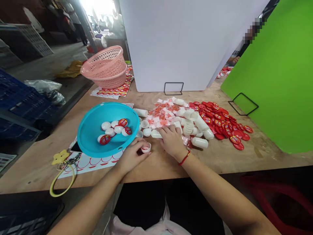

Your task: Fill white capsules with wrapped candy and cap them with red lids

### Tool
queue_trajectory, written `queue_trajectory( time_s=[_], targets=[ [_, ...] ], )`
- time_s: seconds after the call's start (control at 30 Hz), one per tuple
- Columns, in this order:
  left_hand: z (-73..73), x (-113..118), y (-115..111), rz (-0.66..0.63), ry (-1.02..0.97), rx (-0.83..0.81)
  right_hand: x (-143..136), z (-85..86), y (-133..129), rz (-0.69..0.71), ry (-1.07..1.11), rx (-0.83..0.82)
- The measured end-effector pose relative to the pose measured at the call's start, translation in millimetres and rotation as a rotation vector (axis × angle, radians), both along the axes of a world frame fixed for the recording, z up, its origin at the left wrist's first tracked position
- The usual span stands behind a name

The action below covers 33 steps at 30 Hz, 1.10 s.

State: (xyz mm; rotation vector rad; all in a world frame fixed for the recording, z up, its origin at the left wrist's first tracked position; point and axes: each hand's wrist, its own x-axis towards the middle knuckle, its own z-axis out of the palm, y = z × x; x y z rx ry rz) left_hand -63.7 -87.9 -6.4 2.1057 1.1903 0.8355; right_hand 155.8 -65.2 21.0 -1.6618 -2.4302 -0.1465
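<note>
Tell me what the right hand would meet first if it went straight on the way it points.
The right hand would probably meet the white cups right at its front, then the heap of small packets beyond. Depth is unclear, so it might pass over the cups.

Left hand (132,153) grips a cup (146,148) near the front of the table (156,171); pale pink matter shows inside. Right hand (172,142) is at the near side of mixed packets (161,112) and stacked cups (201,123); its exact hold is hidden. Red lids (217,117) lie spread to the right. To the left, a blue bowl (84,130) contains white pieces (110,132), three showing red faces. Pink baskets (110,73) stand nested at far left.
</note>
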Motion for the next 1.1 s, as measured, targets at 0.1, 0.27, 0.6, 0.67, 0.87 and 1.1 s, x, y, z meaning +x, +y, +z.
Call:
queue_trajectory(
  time_s=[0.1, 0.27, 0.6, 0.67, 0.87, 1.1],
  targets=[
    [-2.7, -1, -3, -0.006, 0.027, 0.07, -4, -1.3, 0, -0.001, 0.02, 0.009],
    [-8.7, -1, -5, -0.034, 0.094, 0.106, 4, 5.2, -23, -0.048, 0.053, 0.064],
    [-10.7, -2, -4, -0.029, 0.121, 0.085, 119, -0.7, -76, -0.48, -0.077, 0.138],
    [-9.2, -1, -4, -0.031, 0.124, 0.076, 127, -4.4, -74, -0.421, -0.084, 0.16],
    [-5.0, -2, -7, -0.05, 0.129, 0.073, 131, -1.1, -76, -0.298, 0.013, 0.123],
    [-2.8, 2, -5, -0.056, 0.092, 0.055, 65, 45.1, -15, 0.082, 0.498, 0.076]
  ],
)
